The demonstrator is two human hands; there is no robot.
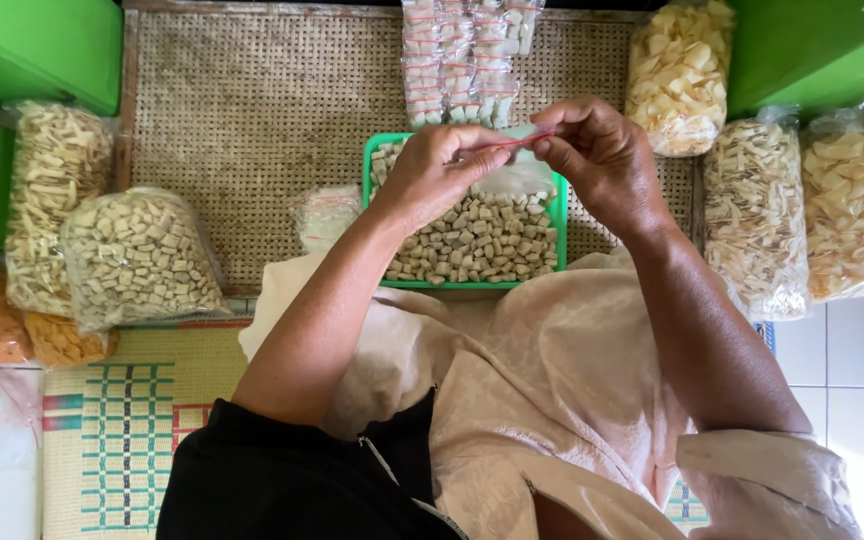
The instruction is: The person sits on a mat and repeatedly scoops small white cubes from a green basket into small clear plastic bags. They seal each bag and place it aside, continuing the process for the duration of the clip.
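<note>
Small bag (518,172) pinched at its red tie (524,141) by left hand (439,172) and right hand (604,160); spill into tray (558,215) risked if grip slips.

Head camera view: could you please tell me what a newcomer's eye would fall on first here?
First, the two hands at centre: the left hand and right hand pinch a small clear bag with a red strip. Right beneath sits a green tray of pale snack cubes. Big snack bags flank the woven mat.
</note>
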